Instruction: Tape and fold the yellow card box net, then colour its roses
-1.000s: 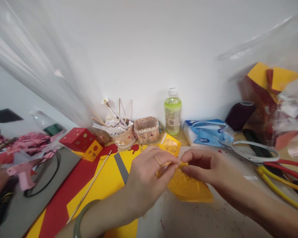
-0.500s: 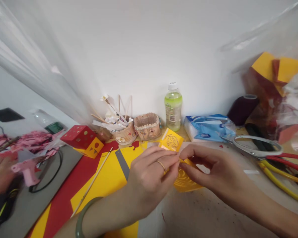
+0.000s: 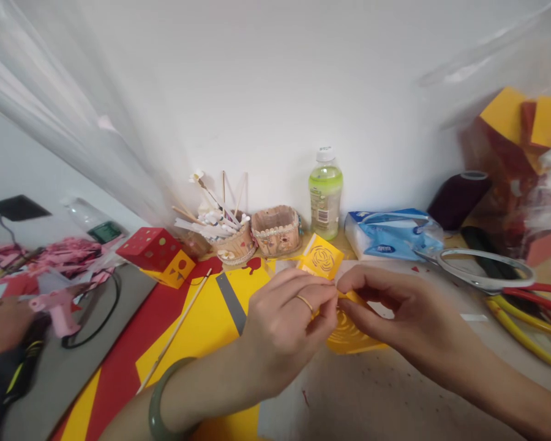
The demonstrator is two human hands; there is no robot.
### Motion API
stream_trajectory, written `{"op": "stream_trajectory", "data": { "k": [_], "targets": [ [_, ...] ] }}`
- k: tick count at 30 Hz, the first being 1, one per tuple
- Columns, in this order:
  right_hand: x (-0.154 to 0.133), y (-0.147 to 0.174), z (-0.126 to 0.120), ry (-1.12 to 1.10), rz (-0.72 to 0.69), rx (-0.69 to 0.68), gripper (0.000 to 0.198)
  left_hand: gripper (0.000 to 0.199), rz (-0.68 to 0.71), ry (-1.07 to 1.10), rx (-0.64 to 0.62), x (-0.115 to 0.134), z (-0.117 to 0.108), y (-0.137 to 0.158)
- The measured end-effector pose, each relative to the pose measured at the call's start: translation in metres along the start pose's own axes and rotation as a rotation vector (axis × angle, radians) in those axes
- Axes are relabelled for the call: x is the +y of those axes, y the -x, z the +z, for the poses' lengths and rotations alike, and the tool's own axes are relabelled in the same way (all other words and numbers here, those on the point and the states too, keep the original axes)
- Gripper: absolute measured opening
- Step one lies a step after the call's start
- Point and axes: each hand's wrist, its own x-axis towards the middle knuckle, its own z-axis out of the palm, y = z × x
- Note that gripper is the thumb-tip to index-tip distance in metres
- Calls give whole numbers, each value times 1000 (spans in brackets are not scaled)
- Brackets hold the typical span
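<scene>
Both hands meet at a yellow paper cutout (image 3: 356,334) with curved slits, in the middle of the view. My left hand (image 3: 291,327), wearing a ring and a green bangle (image 3: 158,398), pinches its upper edge. Thumb and index finger of my right hand (image 3: 390,306) close on the same edge from the other side. The fingertips hide the exact spot they grip. Just behind them stands another yellow panel with a rose-like cut pattern (image 3: 322,257); whether it is joined to the held piece I cannot tell.
Yellow sheets (image 3: 183,337), red paper (image 3: 123,361) and a thin stick (image 3: 177,327) lie left. A red-and-yellow paper box (image 3: 158,254), decorated pots (image 3: 275,233), a bottle (image 3: 326,196) and tissues (image 3: 388,236) line the wall. Scissors (image 3: 487,266) lie right. Another person's hand (image 3: 4,327) is beside a pink glue gun (image 3: 57,312).
The view has shifted slightly, so most things appear a little further right. Both hands keep their pinch on the yellow paper. The other person's hand at the left has come further into view.
</scene>
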Motion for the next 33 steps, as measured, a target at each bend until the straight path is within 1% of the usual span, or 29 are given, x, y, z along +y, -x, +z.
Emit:
{"op": "stream_trajectory", "data": {
  "k": [6, 10, 16, 19, 22, 25, 27, 28, 29, 31, 33],
  "targets": [
    [1, -2, -1, -1, 20, -35, 12, 16, -10, -3, -1, -4, 3, 3],
    [2, -3, -1, -20, 40, -60, 14, 14, -40, 27, -17, -5, 3, 3],
    [6, -4, -3, -29, 74, -68, 16, 8, -239, 78, -77, -6, -1, 2],
    [7, -5, -3, -59, 118, -62, 17, 7, -277, 85, -75, -7, -2, 1],
    [9, -7, -5, -110, 195, -54, 17, 7, -336, 58, -67, -9, -3, -1],
    [11, -8, -6, -164, 234, -32, 19, 7, -502, 106, -94, -9, -5, -3],
    [13, -9, -7, -128, 184, 4, 18, 7, -612, 193, -146, -9, -7, -4],
    [14, -9, -7, -78, 129, 33, 16, 7, -650, 238, -176, -8, -7, -5],
    [15, -8, -6, -12, 52, 70, 14, 7, -675, 279, -201, -8, -8, -5],
    [17, -7, -5, 162, -153, 156, 12, 7, -697, 346, -233, -6, -9, -6],
    [18, -6, -4, 364, -360, 234, 12, 7, -683, 385, -234, -5, -10, -7]
  ]
}}
